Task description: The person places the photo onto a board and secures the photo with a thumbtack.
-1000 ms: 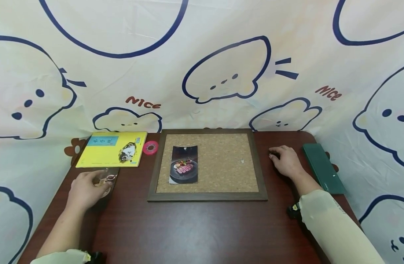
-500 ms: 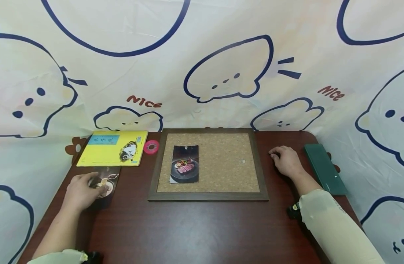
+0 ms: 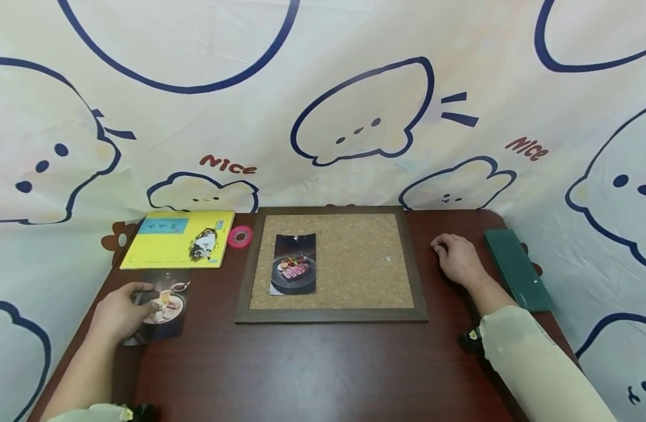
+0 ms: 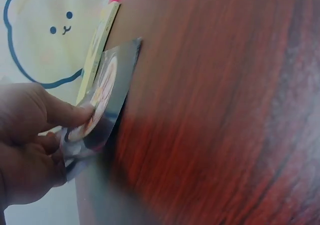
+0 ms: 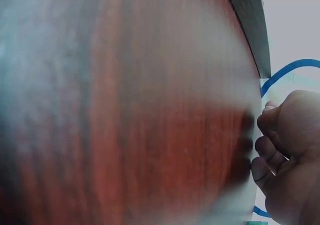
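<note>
My left hand pinches a glossy photo card at its left edge, left of the board. The card pictures a bowl of food on a dark ground. In the left wrist view the thumb lies on top of the photo card with fingers curled under it, and the card tilts over the tabletop. My right hand rests on the table right of the corkboard, fingers loosely curled; the right wrist view shows nothing held in it. A second photo card, showing sliced meat on a plate, hangs on the corkboard's left half.
A yellow book lies at the back left, just behind the held card. Beside it is a pink tape roll, close to the board's frame. A dark green box lies at the right edge. On the cork's right half sits a small clear pin.
My left hand has drawn back left and toward me with the photo card, so more of its picture shows below the yellow book. The right hand stays in place.
</note>
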`<state>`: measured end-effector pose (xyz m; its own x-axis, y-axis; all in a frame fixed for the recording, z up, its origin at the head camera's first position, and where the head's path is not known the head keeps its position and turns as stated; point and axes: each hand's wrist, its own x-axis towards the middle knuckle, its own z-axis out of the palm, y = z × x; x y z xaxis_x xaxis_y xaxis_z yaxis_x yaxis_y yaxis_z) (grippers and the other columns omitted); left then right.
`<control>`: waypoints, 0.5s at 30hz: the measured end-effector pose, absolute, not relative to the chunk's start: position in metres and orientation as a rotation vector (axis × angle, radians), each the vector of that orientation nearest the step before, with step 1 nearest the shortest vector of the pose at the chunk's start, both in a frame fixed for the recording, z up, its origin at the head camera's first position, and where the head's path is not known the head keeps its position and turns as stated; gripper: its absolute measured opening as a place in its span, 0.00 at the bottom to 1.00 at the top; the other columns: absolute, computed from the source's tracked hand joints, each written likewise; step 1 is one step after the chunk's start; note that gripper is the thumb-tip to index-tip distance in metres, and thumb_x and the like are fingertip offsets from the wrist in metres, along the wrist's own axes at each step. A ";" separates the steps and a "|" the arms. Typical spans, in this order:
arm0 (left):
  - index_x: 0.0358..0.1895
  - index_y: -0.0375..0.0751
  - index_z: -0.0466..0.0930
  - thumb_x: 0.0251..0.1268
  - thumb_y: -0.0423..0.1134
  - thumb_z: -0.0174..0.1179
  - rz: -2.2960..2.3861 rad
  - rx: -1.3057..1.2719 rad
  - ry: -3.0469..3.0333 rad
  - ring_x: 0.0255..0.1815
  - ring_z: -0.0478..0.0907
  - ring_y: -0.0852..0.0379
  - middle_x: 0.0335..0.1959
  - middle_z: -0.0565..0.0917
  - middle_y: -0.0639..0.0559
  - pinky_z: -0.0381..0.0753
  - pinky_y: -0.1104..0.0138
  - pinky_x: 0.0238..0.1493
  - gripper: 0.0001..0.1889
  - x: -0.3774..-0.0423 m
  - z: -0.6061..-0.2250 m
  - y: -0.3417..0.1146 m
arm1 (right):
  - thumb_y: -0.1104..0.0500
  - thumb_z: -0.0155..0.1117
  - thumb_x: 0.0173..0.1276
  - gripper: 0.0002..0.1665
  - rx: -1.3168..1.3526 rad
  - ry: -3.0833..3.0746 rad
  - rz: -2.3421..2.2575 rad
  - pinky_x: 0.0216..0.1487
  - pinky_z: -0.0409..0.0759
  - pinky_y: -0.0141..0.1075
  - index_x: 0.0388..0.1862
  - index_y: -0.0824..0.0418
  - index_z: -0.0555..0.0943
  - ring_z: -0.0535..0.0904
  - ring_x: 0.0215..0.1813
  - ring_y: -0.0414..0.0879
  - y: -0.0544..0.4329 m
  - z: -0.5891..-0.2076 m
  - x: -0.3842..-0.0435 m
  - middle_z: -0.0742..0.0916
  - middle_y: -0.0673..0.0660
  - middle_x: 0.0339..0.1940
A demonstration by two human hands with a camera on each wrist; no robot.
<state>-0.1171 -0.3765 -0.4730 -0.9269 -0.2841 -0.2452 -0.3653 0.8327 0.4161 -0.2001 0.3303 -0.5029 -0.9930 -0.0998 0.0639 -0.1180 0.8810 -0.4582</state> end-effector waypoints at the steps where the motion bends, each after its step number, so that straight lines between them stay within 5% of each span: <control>1: 0.66 0.28 0.72 0.68 0.37 0.64 0.714 -0.503 2.840 0.50 0.72 0.30 0.60 0.72 0.20 0.76 0.48 0.38 0.27 -0.116 -0.474 -0.377 | 0.63 0.53 0.82 0.11 0.177 -3.009 0.733 0.62 0.71 0.62 0.52 0.67 0.81 0.77 0.60 0.67 0.330 -0.503 -0.200 0.85 0.68 0.52; 6: 0.67 0.29 0.74 0.74 0.36 0.58 0.834 -0.491 2.828 0.49 0.74 0.33 0.61 0.74 0.22 0.75 0.55 0.35 0.22 -0.114 -0.476 -0.380 | 0.63 0.53 0.82 0.11 0.196 -2.993 0.727 0.62 0.71 0.62 0.52 0.67 0.82 0.77 0.59 0.68 0.330 -0.503 -0.197 0.86 0.68 0.51; 12: 0.70 0.32 0.73 0.77 0.42 0.57 0.977 -0.495 2.751 0.61 0.69 0.25 0.69 0.68 0.21 0.76 0.42 0.47 0.25 -0.116 -0.470 -0.384 | 0.63 0.53 0.82 0.11 0.183 -2.992 0.740 0.62 0.71 0.63 0.52 0.66 0.82 0.77 0.60 0.68 0.327 -0.501 -0.195 0.86 0.69 0.52; 15: 0.72 0.33 0.72 0.78 0.45 0.57 1.029 -0.477 2.724 0.63 0.69 0.26 0.70 0.68 0.22 0.77 0.46 0.47 0.27 -0.115 -0.465 -0.383 | 0.63 0.53 0.82 0.11 0.183 -2.991 0.750 0.61 0.72 0.62 0.53 0.66 0.81 0.78 0.59 0.68 0.326 -0.500 -0.195 0.86 0.69 0.53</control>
